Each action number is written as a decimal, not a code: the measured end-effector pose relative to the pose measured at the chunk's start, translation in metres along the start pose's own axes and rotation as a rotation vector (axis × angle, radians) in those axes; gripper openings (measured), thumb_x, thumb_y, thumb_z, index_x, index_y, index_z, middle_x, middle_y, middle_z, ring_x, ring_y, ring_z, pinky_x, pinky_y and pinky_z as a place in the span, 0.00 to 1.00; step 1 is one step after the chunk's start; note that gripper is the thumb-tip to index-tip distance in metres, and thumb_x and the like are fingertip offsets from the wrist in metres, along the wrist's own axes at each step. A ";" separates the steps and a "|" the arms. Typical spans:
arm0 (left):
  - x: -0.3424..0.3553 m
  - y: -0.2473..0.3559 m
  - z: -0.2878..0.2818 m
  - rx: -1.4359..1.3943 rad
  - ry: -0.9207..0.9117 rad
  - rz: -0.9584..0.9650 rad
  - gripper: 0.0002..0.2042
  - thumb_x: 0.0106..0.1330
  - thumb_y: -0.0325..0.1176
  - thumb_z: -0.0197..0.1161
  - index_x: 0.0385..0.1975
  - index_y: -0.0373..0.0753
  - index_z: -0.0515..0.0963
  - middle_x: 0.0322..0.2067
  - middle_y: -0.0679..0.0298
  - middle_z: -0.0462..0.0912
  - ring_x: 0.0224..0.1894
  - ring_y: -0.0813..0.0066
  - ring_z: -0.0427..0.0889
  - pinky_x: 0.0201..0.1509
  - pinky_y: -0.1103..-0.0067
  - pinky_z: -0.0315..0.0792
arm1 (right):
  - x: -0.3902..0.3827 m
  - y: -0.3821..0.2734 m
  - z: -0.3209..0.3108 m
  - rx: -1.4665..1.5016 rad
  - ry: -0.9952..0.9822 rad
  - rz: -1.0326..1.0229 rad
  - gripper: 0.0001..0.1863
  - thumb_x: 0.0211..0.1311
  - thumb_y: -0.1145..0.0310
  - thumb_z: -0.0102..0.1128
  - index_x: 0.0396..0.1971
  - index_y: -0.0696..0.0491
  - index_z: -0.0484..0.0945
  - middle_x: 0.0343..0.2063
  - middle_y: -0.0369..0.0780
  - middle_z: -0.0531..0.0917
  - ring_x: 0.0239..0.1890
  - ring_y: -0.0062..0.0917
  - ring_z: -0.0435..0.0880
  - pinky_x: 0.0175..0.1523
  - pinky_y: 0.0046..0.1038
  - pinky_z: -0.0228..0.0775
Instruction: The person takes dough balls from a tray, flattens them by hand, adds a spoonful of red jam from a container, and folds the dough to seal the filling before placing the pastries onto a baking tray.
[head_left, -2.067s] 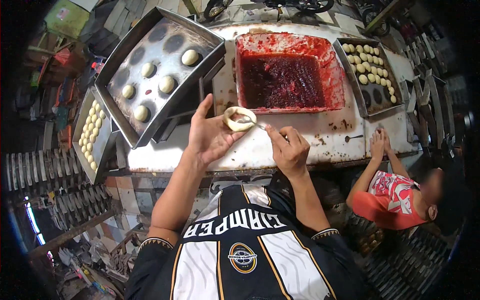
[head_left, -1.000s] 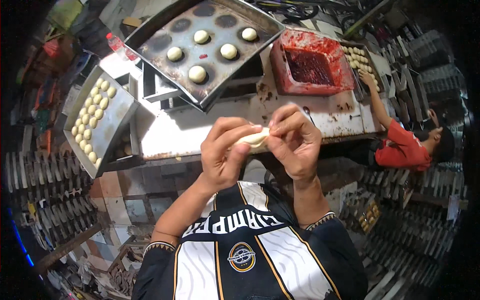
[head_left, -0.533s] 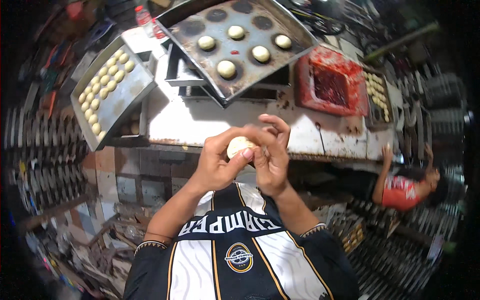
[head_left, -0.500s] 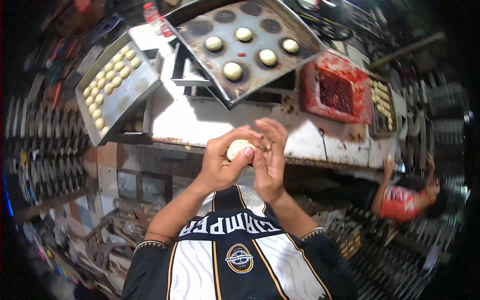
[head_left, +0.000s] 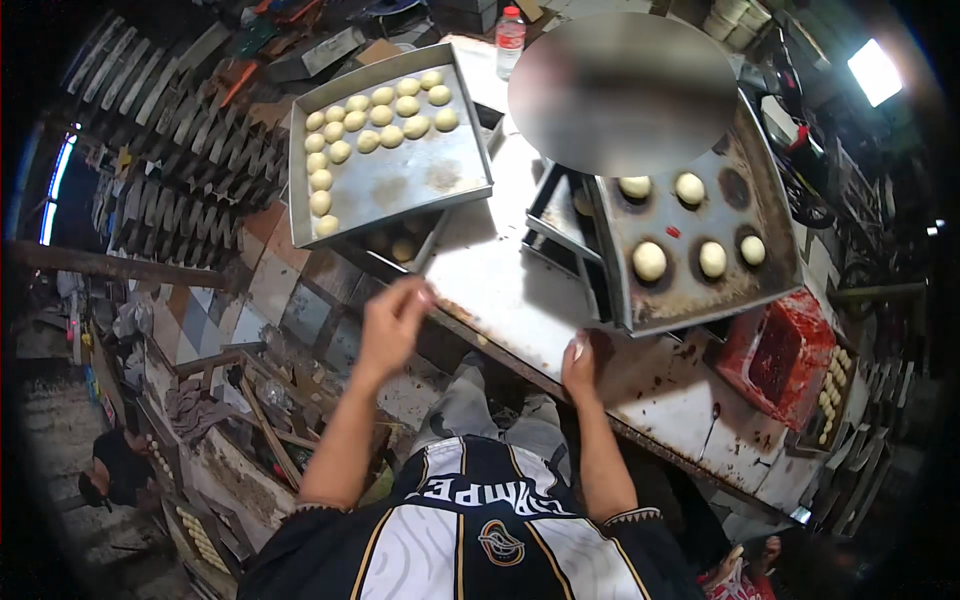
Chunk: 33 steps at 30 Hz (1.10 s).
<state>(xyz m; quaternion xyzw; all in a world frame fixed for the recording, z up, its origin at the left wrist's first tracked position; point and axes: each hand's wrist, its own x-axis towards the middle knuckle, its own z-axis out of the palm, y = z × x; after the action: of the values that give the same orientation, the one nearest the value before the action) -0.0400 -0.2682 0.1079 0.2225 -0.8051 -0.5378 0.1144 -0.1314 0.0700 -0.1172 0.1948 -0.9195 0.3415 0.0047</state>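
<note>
My left hand point(head_left: 395, 325) is raised by the near edge of the white table point(head_left: 500, 310), fingers curled toward the thumb; whether anything is inside is hidden. My right hand point(head_left: 582, 365), also curled, is at that edge farther right, with something pale at its fingertips that I cannot make out. Beyond my left hand, a metal tray point(head_left: 420, 170) holds several pale dough balls point(head_left: 393, 135) in rows. Above my right hand, a darker stained tray point(head_left: 690, 300) rests on others, with several spaced dough balls point(head_left: 712, 258) and a small red bit point(head_left: 673, 232).
A red-smeared container point(head_left: 770, 360) is at the right, beside a spoon point(head_left: 712, 425) and another dough tray point(head_left: 830, 400). A bottle point(head_left: 510, 45) stands at the back. Stacked trays point(head_left: 150, 90) fill the upper left. Other people point(head_left: 125, 470) appear low at both sides.
My hands have moved apart from their joint hold on a filled dough piece, which I cannot now see between them. The view has swung leftward, so the table's contents appear rotated and shifted right.
</note>
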 end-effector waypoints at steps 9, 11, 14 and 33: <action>0.210 -0.111 -0.138 0.831 0.348 -0.119 0.17 0.67 0.37 0.62 0.48 0.29 0.80 0.46 0.39 0.85 0.50 0.38 0.84 0.55 0.55 0.76 | 0.011 0.004 0.003 0.134 -0.189 0.728 0.17 0.74 0.65 0.53 0.53 0.62 0.78 0.52 0.57 0.81 0.57 0.53 0.79 0.64 0.45 0.70; 0.210 -0.168 -0.169 0.919 0.341 -0.015 0.18 0.64 0.34 0.62 0.50 0.31 0.78 0.46 0.38 0.84 0.51 0.37 0.83 0.55 0.54 0.76 | -0.007 -0.022 0.007 -0.094 0.038 -0.141 0.12 0.70 0.69 0.60 0.50 0.57 0.79 0.46 0.55 0.83 0.50 0.54 0.79 0.59 0.51 0.69; 0.217 -0.171 -0.173 0.845 0.275 -0.077 0.16 0.61 0.31 0.62 0.47 0.30 0.76 0.42 0.35 0.84 0.49 0.33 0.83 0.54 0.52 0.74 | -0.022 0.029 -0.016 -0.279 0.048 0.072 0.10 0.70 0.66 0.58 0.43 0.57 0.78 0.42 0.53 0.82 0.47 0.53 0.79 0.54 0.51 0.69; 0.032 -0.004 -0.064 -0.840 -0.437 -0.416 0.19 0.69 0.50 0.52 0.45 0.39 0.72 0.36 0.56 0.81 0.39 0.69 0.81 0.41 0.75 0.76 | 0.161 -0.169 -0.325 -0.056 0.614 -0.463 0.08 0.50 0.79 0.67 0.32 0.58 0.80 0.33 0.47 0.84 0.36 0.43 0.85 0.44 0.39 0.79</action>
<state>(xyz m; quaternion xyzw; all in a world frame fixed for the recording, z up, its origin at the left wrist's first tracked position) -0.0401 -0.3373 0.1280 0.1954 -0.4637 -0.8599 -0.0862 -0.2591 0.1008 0.2605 0.2859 -0.8159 0.3488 0.3619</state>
